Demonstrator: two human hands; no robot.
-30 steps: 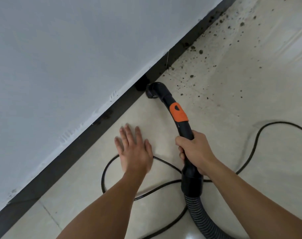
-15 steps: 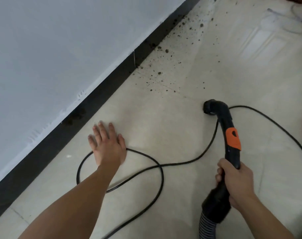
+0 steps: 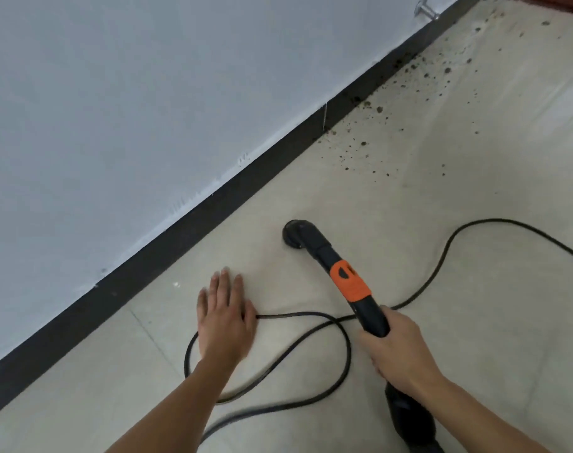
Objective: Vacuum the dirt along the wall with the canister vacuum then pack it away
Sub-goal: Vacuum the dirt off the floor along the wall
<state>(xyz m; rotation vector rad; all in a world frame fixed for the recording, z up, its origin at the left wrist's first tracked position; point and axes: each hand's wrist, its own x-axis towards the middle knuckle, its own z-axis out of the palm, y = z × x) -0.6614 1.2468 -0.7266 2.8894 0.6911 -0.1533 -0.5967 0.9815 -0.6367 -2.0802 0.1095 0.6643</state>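
Floor tiles (image 3: pixel 458 207) by the wall (image 3: pixel 148 109) held loose dirt (image 3: pixel 363 143). Right grip (image 3: pixel 399 351) wrapped the rigid wand handle (image 3: pixel 350 284), judged the proper hold; left grip (image 3: pixel 224 318) lay spread flat.

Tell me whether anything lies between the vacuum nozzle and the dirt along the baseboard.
Nothing visible does. Bare tile runs from the nozzle to the dirt by the baseboard. The power cord loops behind and right of the nozzle, under the left hand, outside that path.

The left forearm (image 3: pixel 180 397) and right forearm (image 3: pixel 481 416) are bare as far as they show, and the left hand (image 3: pixel 224 317) and right hand (image 3: pixel 399 351) are bare too, wrists included
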